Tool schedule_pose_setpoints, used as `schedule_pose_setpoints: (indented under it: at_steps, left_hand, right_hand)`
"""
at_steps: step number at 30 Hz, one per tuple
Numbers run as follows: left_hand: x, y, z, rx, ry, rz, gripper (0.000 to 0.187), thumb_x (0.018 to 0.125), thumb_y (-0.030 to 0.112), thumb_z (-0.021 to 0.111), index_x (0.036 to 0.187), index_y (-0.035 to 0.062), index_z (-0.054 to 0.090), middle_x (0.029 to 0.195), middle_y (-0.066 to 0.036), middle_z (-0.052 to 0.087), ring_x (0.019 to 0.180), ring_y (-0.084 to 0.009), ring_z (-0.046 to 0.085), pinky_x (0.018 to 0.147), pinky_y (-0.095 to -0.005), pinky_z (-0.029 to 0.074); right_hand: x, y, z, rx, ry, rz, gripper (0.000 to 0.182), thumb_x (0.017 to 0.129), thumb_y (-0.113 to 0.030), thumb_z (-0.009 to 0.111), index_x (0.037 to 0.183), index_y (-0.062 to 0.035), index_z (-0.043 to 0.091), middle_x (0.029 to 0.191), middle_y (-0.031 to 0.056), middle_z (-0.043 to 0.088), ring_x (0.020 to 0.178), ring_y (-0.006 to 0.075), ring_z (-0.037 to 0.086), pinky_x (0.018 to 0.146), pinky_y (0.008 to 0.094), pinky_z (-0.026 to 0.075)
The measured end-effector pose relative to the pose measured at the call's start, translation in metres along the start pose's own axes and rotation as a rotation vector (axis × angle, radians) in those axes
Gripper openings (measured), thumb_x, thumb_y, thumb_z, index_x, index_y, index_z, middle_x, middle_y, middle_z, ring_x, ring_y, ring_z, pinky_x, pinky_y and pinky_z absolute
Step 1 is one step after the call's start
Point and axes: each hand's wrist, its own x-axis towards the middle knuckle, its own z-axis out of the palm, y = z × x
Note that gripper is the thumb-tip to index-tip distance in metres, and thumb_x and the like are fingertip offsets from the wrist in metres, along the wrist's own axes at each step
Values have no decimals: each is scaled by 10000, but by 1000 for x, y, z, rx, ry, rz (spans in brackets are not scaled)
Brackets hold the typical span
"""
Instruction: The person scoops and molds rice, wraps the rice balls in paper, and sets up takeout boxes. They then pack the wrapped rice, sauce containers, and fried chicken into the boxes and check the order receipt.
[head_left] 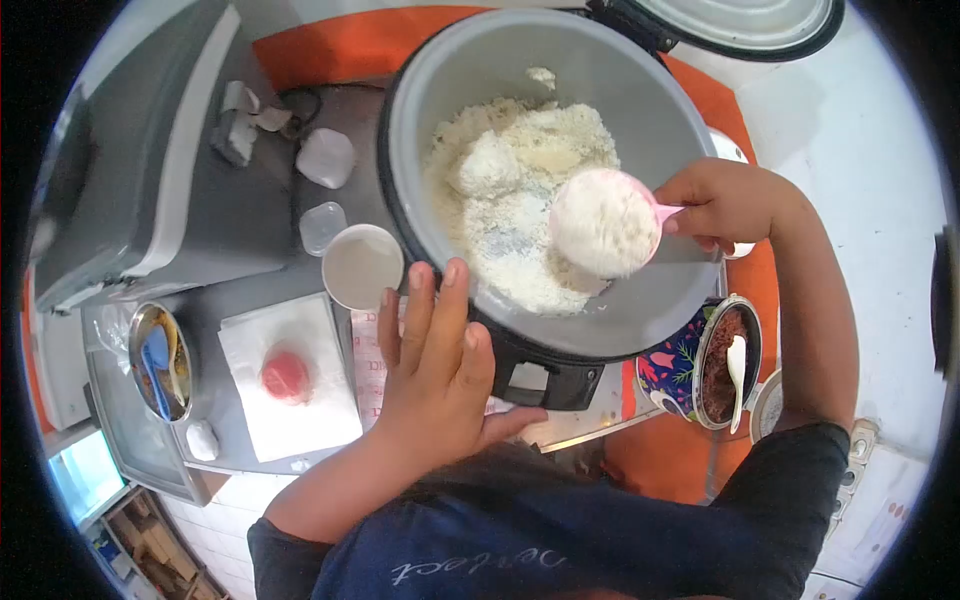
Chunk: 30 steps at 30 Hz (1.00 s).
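Observation:
My right hand grips the short handle of a pink scoop heaped with white rice, held over the right side of a large rice cooker. Inside the pot, loose and clumped white rice covers the bottom, and a small bit clings to the far wall. My left hand is open with its fingers spread, the fingertips right at the cooker's front left rim. Just beyond those fingers stands a round white bowl.
White paper sheets with a red round thing on top lie at left, near a metal bowl with spoons. A floral pot of brown food holds a white spoon. The cooker's raised lid is at the back.

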Motion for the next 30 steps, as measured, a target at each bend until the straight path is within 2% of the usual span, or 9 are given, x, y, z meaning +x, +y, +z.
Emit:
schedule_pose_setpoints:
  at_steps: [1, 3, 7, 12, 17, 19, 22, 25, 30]
  left_hand:
    - [-3, -1, -3, -13, -9, 5, 1209, 883, 676, 738, 1693, 37, 107, 1663, -430, 263, 1537, -628, 274, 1200, -754, 173]
    - [-14, -3, -16, -8, -13, -40, 1244, 852, 592, 805, 1694, 31, 82, 1672, -413, 261, 1530, -596, 306, 1207, -717, 215]
    - [-89, -60, -43, 138, -85, -372, 995, 819, 435, 865, 1595, 15, 405, 1621, -317, 392, 1491, -522, 382, 1189, -640, 332]
    - [-191, -137, -65, 603, -373, -852, 842, 760, 341, 896, 1515, 180, 559, 1549, -220, 483, 1421, -459, 467, 1112, -604, 454]
    - [-239, -177, -74, 423, -335, -738, 826, 724, 298, 916, 1462, 154, 573, 1412, -163, 584, 1285, -419, 573, 1043, -570, 505]
    - [-241, -180, -76, 243, 25, -565, 756, 691, 217, 923, 1368, 112, 605, 1363, -147, 619, 1262, -395, 591, 1048, -515, 513]
    - [-206, -153, -44, -267, -265, -534, 684, 639, 195, 925, 1248, 99, 629, 1255, -148, 659, 1205, -368, 624, 1027, -502, 514]
    - [-182, -108, 2, -237, -397, -13, 417, 757, 239, 831, 1124, 94, 696, 1365, -160, 645, 1249, -389, 628, 1055, -510, 514]
    - [-206, -109, -31, -166, -497, -68, 554, 817, 312, 827, 1310, 107, 682, 1510, -208, 552, 1447, -389, 482, 1191, -571, 385]
  right_hand:
    - [-8, -8, -7, 164, -51, 254, 211, 995, -159, 657, 1123, -11, 735, 672, 112, 668, 524, 172, 638, 497, 341, 503]
    - [-30, -4, -2, 293, -12, 260, 250, 1031, -217, 617, 1135, -11, 713, 712, 58, 658, 524, 138, 621, 470, 299, 494]
    - [-70, -8, 48, 623, 446, 142, 286, 1071, -212, 569, 1224, 8, 668, 643, 56, 603, 441, 119, 520, 414, 253, 437]
    - [-108, -53, 137, 977, 796, 190, 413, 1046, -293, 653, 1320, 14, 615, 652, 49, 591, 404, 100, 462, 373, 235, 367]
    - [-138, -131, 236, 1201, 1010, 49, 631, 1016, -429, 721, 1393, 52, 568, 636, 46, 566, 396, 110, 456, 347, 254, 335]
    - [-147, -153, 266, 1229, 980, 39, 639, 1014, -433, 724, 1397, 53, 568, 635, 44, 563, 398, 115, 458, 350, 257, 340]
    - [-145, -181, 313, 1313, 837, 4, 661, 1009, -444, 732, 1408, 57, 566, 632, 37, 554, 402, 128, 463, 357, 266, 352]
    - [-108, -235, 341, 1415, 842, 7, 626, 1025, -419, 713, 1404, 57, 567, 633, 37, 551, 417, 132, 474, 367, 267, 363]
    - [-11, -296, 361, 1391, 505, 2, 390, 1097, -223, 564, 1391, 34, 571, 669, 37, 568, 457, 123, 494, 405, 264, 389]
